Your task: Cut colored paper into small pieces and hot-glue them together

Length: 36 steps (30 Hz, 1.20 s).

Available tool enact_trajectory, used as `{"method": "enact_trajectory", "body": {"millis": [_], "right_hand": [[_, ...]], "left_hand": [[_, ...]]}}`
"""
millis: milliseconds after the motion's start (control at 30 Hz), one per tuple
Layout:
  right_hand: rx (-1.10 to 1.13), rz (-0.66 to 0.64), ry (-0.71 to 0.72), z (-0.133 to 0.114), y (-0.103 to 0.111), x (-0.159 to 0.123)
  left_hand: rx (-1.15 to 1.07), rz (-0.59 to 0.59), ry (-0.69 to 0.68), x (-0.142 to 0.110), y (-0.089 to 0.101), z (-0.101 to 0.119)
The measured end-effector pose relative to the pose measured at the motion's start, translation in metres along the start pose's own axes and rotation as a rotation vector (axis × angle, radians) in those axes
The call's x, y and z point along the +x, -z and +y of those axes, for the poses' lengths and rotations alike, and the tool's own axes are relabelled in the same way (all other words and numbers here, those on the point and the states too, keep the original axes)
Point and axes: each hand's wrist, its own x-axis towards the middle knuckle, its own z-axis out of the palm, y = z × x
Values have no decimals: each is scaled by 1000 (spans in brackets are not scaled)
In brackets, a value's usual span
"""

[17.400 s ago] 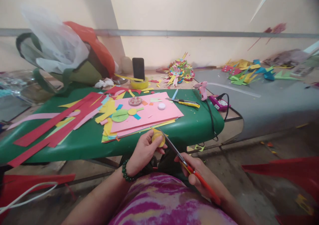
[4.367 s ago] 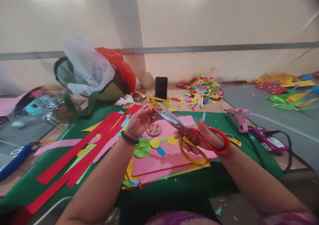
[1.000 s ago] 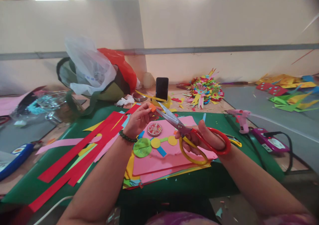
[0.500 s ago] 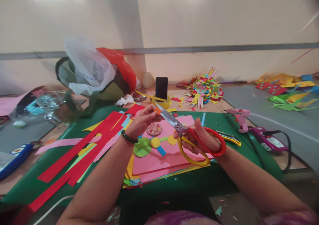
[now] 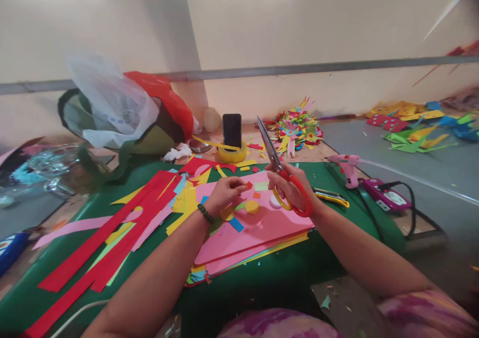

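My left hand (image 5: 224, 196), with a dark bead bracelet at its wrist, pinches a small orange paper piece (image 5: 249, 185) between thumb and fingertips. My right hand (image 5: 295, 186) grips scissors (image 5: 270, 146) with one red and one yellow handle loop. Their blades are together and point up, apart from the paper. Below both hands lies a stack of pink sheets (image 5: 247, 248). On it are a yellow disc (image 5: 252, 207), a blue strip (image 5: 236, 224), a pale green strip (image 5: 261, 186), another orange piece (image 5: 256, 195) and a whitish disc (image 5: 276, 201). My left hand partly covers a second yellow disc.
Long red strips (image 5: 108, 233) lie left on the green mat (image 5: 284, 263). A box cutter (image 5: 331, 197), pink glue gun (image 5: 348, 168) and purple power strip (image 5: 387, 196) are at right. Behind stand a phone (image 5: 232, 130), yellow tape roll (image 5: 232, 152) and paper flower bundle (image 5: 299, 131).
The scissors have left the orange paper at my left fingertips and swung upright. My left hand has come lower over the pink sheets, still pinching orange paper. The view has shifted slightly.
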Motion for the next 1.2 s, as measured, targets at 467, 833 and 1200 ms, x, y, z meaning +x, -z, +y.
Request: {"method": "enact_trajectory", "body": {"millis": [467, 833, 1200], "right_hand": [[-19, 51, 46, -3, 8, 2], [24, 10, 52, 1, 4, 1], [-152, -47, 96, 8, 1, 0]], "left_hand": [[674, 117, -148, -7, 2, 4], [833, -123, -162, -15, -18, 6], [-36, -181, 33, -19, -6, 29]]}}
